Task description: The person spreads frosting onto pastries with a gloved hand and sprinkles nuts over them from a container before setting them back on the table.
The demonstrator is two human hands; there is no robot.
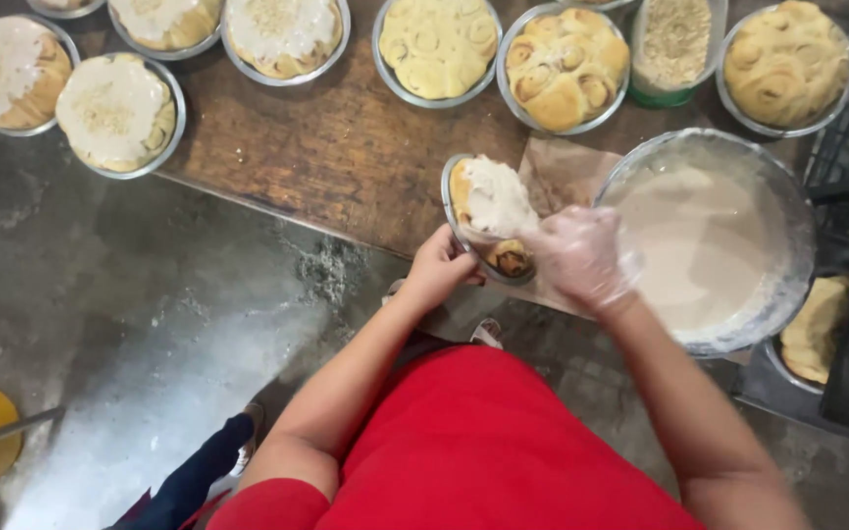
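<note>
A small round foil pan of rolls [488,218] sits tilted at the near edge of the wooden table [346,157], resting partly on a sheet of brown paper [564,175]. White icing covers the far part of the rolls; the near rolls are bare and brown. No labels or signs can be read anywhere in view.

The left hand [436,270], bare, reaches up from below and grips the near-left rim of the pan, fingers curled closed on it. The right hand [581,257], inside a clear plastic glove smeared with icing, lies over the near-right side of the pan with fingers bent; whether it grips anything cannot be told. Both forearms rise from a red garment [473,442].

Just right of the hands stands a large metal bowl [787,294] holding pale, creamy icing. Beyond the pan, along the far part of the table, lie 3 pans of plain rolls [566,67] without icing, and among them a clear tub [677,44] of pale crumbs with a green base. To the far left, at least 4 iced pans [118,113] carry white icing with crumbs sprinkled in the middle. At the right edge, under the bowl, further pans [817,334] of rolls show in part. The grey concrete floor [150,324] lies below left.
</note>
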